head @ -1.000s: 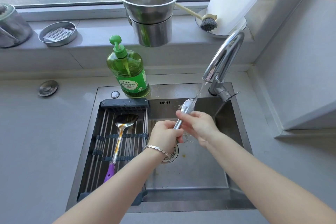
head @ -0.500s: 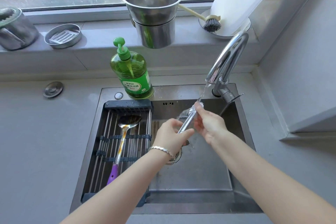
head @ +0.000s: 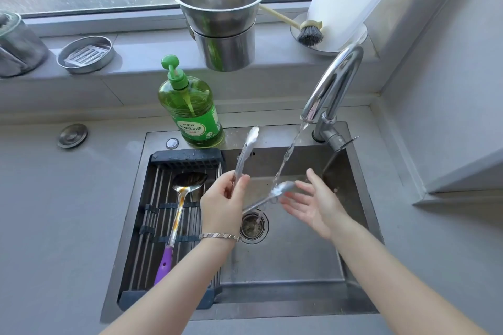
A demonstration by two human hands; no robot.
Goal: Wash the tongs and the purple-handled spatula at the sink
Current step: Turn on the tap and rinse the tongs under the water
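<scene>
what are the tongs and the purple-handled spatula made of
Tongs: bright polished metal, likely stainless steel, going by mirror glints on both arms. Spatula: shiny metal head and shaft, similar; its purple handle looks matte, probably plastic or silicone.

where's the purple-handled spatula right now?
Head view, left half of the sink: the purple-handled spatula lies on the drying rack, bowl toward the soap bottle, left of the left hand.

The steel tongs (head: 246,152) gape in a wide V in my left hand (head: 221,207), one arm at 12 o'clock, the other at 2 o'clock, tip under the water (head: 285,160). The purple-handled spatula (head: 179,215) lies on the rack (head: 187,156), bowl toward 12, handle toward 7.
</scene>
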